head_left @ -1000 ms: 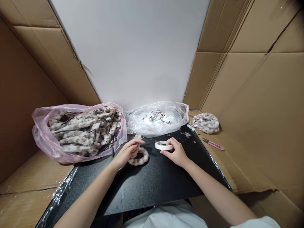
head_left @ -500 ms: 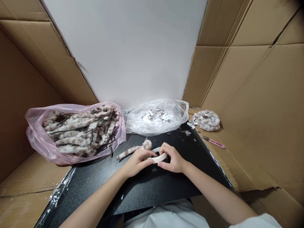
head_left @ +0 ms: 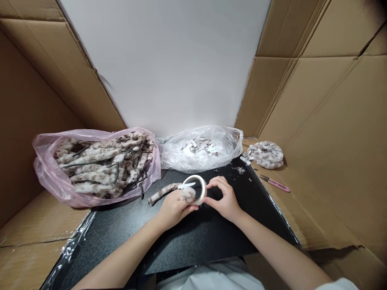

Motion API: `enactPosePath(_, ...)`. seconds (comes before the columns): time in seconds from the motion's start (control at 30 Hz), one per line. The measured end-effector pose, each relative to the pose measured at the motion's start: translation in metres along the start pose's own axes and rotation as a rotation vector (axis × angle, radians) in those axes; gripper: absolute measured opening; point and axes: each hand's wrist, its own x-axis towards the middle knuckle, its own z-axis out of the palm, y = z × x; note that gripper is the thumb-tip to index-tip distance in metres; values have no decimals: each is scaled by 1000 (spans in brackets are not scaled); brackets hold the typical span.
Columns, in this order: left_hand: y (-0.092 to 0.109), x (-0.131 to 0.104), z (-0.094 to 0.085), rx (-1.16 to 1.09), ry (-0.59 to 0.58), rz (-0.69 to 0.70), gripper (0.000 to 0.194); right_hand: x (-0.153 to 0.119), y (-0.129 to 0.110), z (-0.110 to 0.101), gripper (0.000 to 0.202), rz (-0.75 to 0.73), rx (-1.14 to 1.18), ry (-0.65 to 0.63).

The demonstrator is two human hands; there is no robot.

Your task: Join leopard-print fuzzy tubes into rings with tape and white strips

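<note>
A roll of pale tape (head_left: 204,192) stands tilted between my hands, its ring facing me. My left hand (head_left: 171,210) is closed round a brown-and-white striped furry strip (head_left: 163,193), with the thumb at the roll's lower left rim. The strip's fluffy end (head_left: 189,195) pokes up in front of the ring. A small white strip (head_left: 186,185) lies across that end; how it is attached I cannot tell. My right hand (head_left: 225,200) pinches the right rim of the roll between thumb and fingers.
Left on the black table (head_left: 121,237) is a pink bag (head_left: 45,177) of furry strips and black rods. A clear bag (head_left: 172,159) holds small white pieces. To the right lie a coiled furry bundle (head_left: 266,154), pink-handled snips (head_left: 278,185) and fluff scraps (head_left: 240,170).
The roll has turned from edge-on to showing its open ring. The strip's fluffy end has come forward to my left hand, and the white strip now shows on it.
</note>
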Motion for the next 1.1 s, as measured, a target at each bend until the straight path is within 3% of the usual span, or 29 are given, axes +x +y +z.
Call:
enactPosePath(0.5,2,3,0,104,-22,75,36,-1,6,-1,18,82,72,-126)
enactPosePath(0.67,0,3,1,91,-41,40,34,-1,5,-1,22,142,98,-60)
enactPosePath(0.77,1,3,1,83,-60,34,35,-2,7,-2,27,189,133,-64)
enactPosePath(1.1,0,8,-7,18,-202,-7,41,0,12,-6,10,238,163,-173)
